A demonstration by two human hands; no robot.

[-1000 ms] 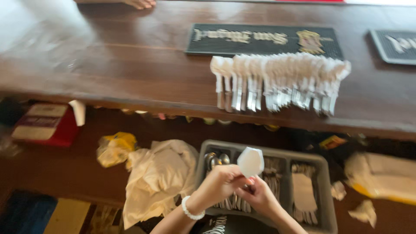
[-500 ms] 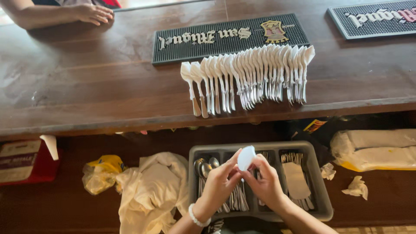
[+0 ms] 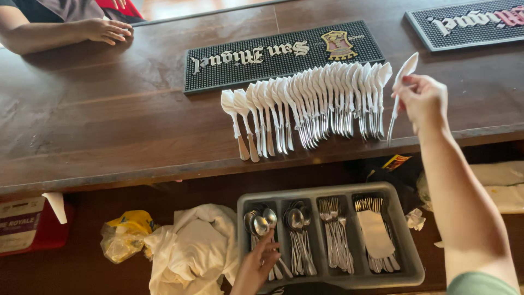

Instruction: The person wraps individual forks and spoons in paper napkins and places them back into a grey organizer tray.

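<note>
While the right hand [image 3: 423, 101] pinches a napkin-wrapped cutlery piece [image 3: 398, 90], long axis near upright, it is held just right of the wrapped row [image 3: 311, 106] on the counter [image 3: 109, 136]. Open wood is left at the row's right end, near the front edge. The left hand [image 3: 256, 267] is lowered, fingers loosely curled on spoons [image 3: 262, 226] in the grey tray [image 3: 406, 257].

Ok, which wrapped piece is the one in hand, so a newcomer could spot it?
Start at the wooden counter and its long row of napkin-wrapped cutlery. Just past the row's right end, the right hand holds one wrapped piece. It alone is lifted and tilted, not lying flat.
</note>
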